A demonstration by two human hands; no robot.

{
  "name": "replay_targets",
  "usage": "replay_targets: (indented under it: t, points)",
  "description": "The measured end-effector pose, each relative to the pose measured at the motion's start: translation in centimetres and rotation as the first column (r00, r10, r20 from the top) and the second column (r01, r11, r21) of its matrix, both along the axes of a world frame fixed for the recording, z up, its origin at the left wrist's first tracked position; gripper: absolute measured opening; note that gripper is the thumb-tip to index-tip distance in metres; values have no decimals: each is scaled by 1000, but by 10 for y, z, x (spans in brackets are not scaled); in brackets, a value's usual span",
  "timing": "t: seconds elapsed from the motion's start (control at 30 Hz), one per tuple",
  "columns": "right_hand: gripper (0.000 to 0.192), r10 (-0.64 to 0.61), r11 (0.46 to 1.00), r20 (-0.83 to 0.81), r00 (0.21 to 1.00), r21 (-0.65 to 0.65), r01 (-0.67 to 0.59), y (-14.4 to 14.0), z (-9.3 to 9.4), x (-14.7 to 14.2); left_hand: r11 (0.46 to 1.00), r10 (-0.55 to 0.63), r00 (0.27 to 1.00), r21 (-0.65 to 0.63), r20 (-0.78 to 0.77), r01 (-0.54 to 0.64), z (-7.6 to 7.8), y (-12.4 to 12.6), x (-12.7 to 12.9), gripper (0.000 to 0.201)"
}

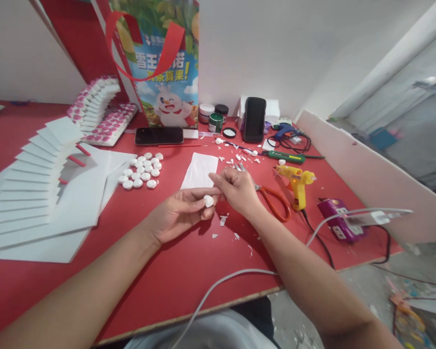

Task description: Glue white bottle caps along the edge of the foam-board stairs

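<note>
— What do we have in our hands?

— Our left hand (178, 213) lies palm up on the red table (189, 271), its fingers closed on a small round white foam piece (208, 200) pinched at the fingertips. Our right hand (236, 189) is curled just beside it, fingertips meeting at the same piece; whether they actually grip it we cannot quite tell.

— And around them?

— Just beyond lies a white rectangular foam sheet (199, 170). To the far left, a cluster of small white round foam pieces (142, 170). Right of our right hand rest red-handled metal scissors (274, 201) and a yellow glue gun (297, 184) standing upright. White scraps (223, 220) are scattered near our wrists, and a black phone (159, 135) lies flat farther back.
</note>
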State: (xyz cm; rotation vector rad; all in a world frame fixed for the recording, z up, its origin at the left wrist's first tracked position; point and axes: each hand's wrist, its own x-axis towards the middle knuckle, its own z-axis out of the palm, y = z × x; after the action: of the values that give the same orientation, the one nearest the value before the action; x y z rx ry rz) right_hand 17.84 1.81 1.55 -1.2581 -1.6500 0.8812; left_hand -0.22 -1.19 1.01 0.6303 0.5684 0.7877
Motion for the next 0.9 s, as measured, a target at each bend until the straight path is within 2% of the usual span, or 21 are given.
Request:
replay_targets:
  t: [0.07, 0.17, 0.23, 0.3, 0.37, 0.43, 0.6, 0.8, 0.9]
  points:
    - [50, -43, 999, 5, 999, 32, 43, 0, 1, 2, 1000, 10, 1000, 0, 18, -10, -2, 1, 1, 34]
    - [51, -101, 995, -110, 989, 12, 103, 1, 4, 6, 996, 81, 996, -30, 33, -80, -3, 5, 0, 32]
    - [42, -94, 996, -221, 971, -21, 92, 2, 6, 8, 989, 135, 990, -65, 48, -132, -3, 7, -2, 32]
    - [22, -44, 999, -295, 955, -12, 42, 3, 7, 8, 984, 161, 985, -82, 62, -156, -2, 9, -3, 32]
    - [8, 2, 999, -289, 957, 45, 12, 3, 8, 7, 984, 167, 984, -75, 66, -162, -2, 9, -2, 30]
    - [10, 10, 997, -248, 969, 76, 10, 2, 9, 6, 984, 175, 982, -56, 66, -171, -2, 10, -2, 29]
    - [12, 58, 996, -236, 970, -48, -72, -5, 9, -2, 970, 245, 969, -4, 41, -245, -5, 12, -1, 31]
    - [9, 104, 994, -198, 975, -11, -109, -11, 7, -9, 941, 335, 941, 79, -50, -330, -6, 13, -1, 31]
    - [11, 122, 991, -201, 972, -35, -131, -12, 5, -10, 913, 395, 911, 164, -117, -374, -8, 13, 0, 29]
